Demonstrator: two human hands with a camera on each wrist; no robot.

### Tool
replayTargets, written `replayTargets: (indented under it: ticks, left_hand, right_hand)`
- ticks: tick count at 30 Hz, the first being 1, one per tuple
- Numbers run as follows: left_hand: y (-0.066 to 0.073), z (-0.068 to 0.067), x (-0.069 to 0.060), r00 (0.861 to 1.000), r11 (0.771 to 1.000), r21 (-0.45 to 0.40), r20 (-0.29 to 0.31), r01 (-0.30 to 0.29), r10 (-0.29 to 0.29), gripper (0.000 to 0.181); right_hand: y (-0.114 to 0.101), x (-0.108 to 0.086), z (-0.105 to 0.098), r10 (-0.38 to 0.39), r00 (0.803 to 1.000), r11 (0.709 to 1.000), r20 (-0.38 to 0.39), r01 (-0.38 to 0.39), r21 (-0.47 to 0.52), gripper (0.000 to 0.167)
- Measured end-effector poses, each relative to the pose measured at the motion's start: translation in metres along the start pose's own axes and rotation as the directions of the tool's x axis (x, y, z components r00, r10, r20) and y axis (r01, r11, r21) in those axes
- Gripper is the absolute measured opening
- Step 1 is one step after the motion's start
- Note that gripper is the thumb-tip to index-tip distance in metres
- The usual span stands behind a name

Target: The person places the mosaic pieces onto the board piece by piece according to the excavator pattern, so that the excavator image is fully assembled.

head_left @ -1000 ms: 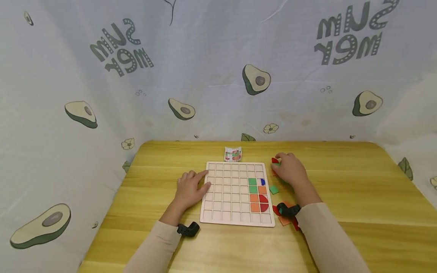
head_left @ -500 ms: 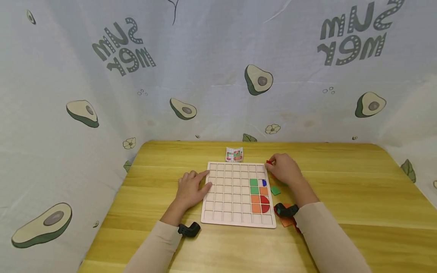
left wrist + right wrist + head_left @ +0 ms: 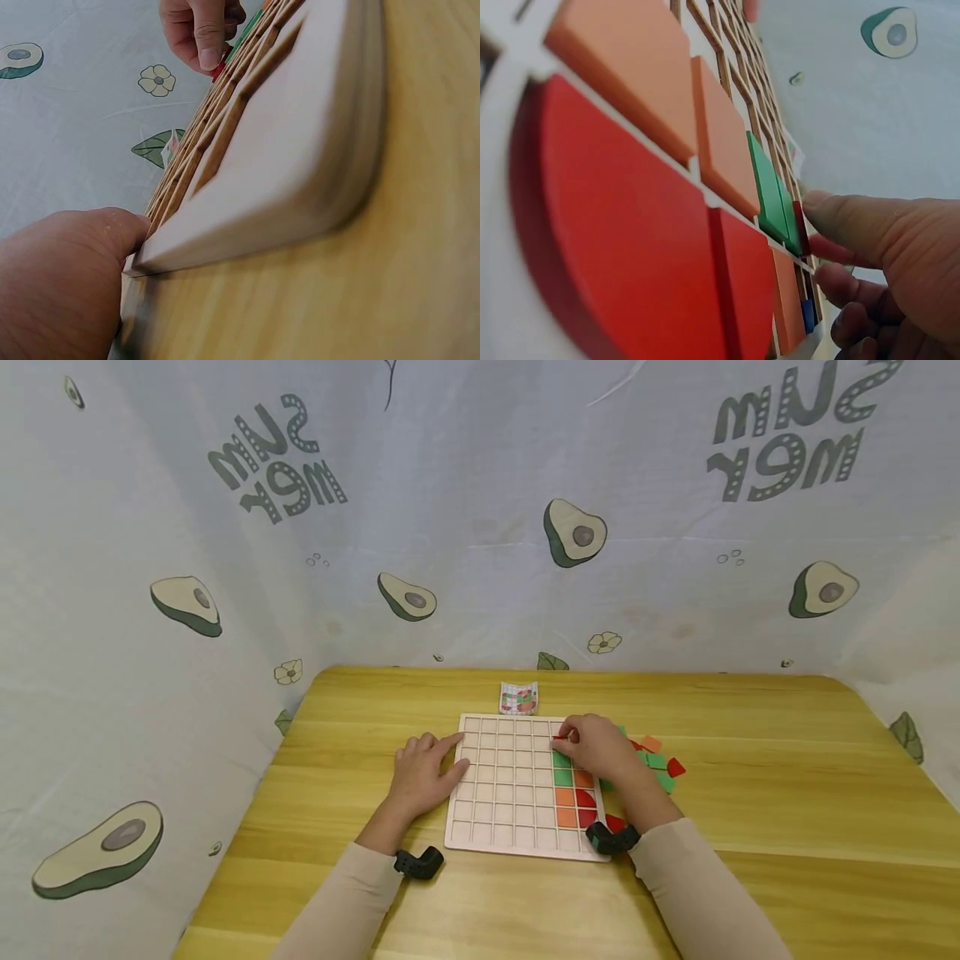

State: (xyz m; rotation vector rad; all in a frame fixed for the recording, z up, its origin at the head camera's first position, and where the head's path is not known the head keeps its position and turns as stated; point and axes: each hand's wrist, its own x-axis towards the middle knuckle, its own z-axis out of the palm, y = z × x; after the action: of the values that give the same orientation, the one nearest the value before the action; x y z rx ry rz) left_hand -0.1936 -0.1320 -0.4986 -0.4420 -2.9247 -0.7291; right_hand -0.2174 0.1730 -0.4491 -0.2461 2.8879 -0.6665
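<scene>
A square wooden grid board (image 3: 495, 785) lies on the table. My left hand (image 3: 422, 777) rests at its left edge, thumb and index finger touching the rim; the left wrist view shows the thumb (image 3: 82, 255) against the corner. Over the upper right cells, my right hand (image 3: 600, 747) pinches a small red piece (image 3: 801, 227) between thumb and fingers, at the cell above two green squares (image 3: 771, 191). Nearer on the board sit orange squares (image 3: 566, 807) and two rounded red pieces (image 3: 587, 817). A blue piece (image 3: 808, 315) is visible in the right wrist view.
Loose green, red and orange pieces (image 3: 657, 762) lie right of the board, partly behind the right forearm. Another red piece (image 3: 615, 823) is near the right wristband. A small patterned card (image 3: 519, 698) stands behind the board. A printed curtain (image 3: 465, 527) hangs beyond the table.
My right hand has moved left from the loose pieces to the board, bringing the red piece over the cell above the green squares. My left hand stays at the board's edge.
</scene>
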Motion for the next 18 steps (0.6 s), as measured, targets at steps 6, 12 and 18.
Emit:
replayTargets:
  ticks: [6,12,18]
  left_hand:
    - [0.0032,-0.0038,0.0007,1.000,1.000,-0.004,0.004,0.004,-0.004,0.051]
    - [0.0040,-0.0041,0.0004,1.000,1.000,0.003,0.004,0.008,-0.008,0.051]
    - [0.0040,-0.0036,-0.0003,1.000,1.000,0.003,0.002,0.009,-0.009,0.051]
  right_hand:
    - [0.0013,0.0002,0.0004,-0.004,1.000,1.000,-0.002,0.004,0.020,0.025]
    - [0.0016,0.0003,0.0008,-0.015,1.000,0.999,0.004,0.015,0.032,0.022]
    - [0.0055,-0.0040,0.0005,-0.011,1.000,0.997,-0.005,0.011,0.083,0.024]
